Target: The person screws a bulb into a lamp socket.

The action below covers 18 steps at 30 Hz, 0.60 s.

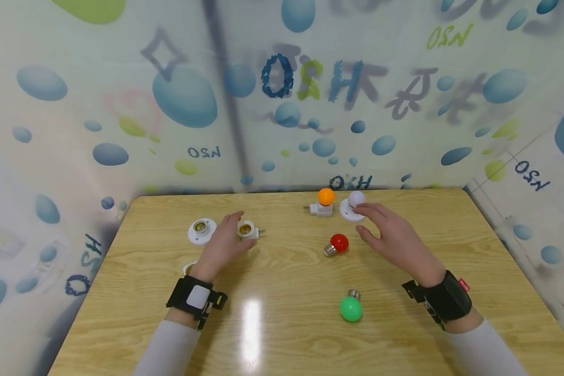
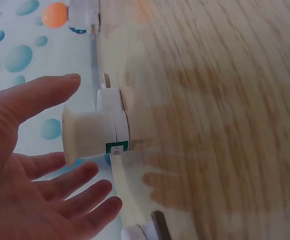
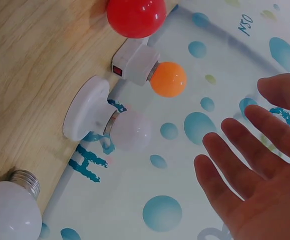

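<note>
My left hand [image 1: 222,244] is spread over the left part of the table, its thumb and fingers apart on either side of a white plug-in bulb socket [image 2: 89,132]. Touching cannot be made out, and nothing is gripped. A round white lamp holder [image 1: 202,231] lies left of it; another white piece [image 1: 187,268] is mostly hidden under the wrist. Over on the right, my right hand [image 1: 399,243] hovers with loosely extended fingers near a white bulb [image 3: 132,131] seated in a round base [image 3: 86,110]. That hand holds nothing; the right wrist view shows space between.
An orange bulb [image 1: 326,196] stands in a plug-in socket [image 1: 321,210] at the table's back edge. A red bulb [image 1: 340,243] and a green bulb [image 1: 351,309] lie loose on the wooden table [image 1: 291,313]. Another loose white bulb [image 3: 12,210] shows in the right wrist view. A patterned curtain [image 1: 282,141] hangs behind.
</note>
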{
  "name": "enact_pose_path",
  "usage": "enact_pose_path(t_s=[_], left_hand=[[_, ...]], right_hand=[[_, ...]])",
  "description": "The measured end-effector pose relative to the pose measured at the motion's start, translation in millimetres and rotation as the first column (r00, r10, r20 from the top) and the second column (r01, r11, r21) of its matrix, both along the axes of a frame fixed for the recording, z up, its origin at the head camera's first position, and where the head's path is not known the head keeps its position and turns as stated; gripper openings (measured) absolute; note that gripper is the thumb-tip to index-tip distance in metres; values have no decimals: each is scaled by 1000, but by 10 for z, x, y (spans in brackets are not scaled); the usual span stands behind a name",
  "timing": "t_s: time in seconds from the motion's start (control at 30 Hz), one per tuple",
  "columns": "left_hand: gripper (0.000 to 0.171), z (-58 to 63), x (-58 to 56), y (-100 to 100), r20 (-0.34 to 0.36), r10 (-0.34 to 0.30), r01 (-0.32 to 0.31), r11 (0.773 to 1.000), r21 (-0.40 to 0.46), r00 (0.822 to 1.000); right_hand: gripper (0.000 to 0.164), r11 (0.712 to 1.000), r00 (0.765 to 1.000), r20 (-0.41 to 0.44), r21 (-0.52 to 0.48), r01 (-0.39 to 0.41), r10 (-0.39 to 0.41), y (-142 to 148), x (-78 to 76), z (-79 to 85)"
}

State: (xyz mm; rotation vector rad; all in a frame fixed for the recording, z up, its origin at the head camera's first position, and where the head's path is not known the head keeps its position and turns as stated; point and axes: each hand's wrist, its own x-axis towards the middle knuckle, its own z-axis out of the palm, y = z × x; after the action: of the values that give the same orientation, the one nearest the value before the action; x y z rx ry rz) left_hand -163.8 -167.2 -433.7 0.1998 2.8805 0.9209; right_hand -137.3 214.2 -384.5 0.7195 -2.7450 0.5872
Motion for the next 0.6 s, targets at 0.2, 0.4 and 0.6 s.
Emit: enact_pose_path(t_s=[0.2,0.4,0.6], left_hand=[[73,-13,-31,-3,1,-2,2,1000,7,1000],[52,2,-29,12,-44,-2,3,1000,11,999],[48,31,31,27,-65,16,-15,1000,10,998]], right_hand=[[45,1000,1000,-5,-13,-18,18,-6,54,-12],[45,999,1000,-5,-22,-24,24,-11,79,-10],[44,999,999,-7,-30,-33,33,-8,82,-12]])
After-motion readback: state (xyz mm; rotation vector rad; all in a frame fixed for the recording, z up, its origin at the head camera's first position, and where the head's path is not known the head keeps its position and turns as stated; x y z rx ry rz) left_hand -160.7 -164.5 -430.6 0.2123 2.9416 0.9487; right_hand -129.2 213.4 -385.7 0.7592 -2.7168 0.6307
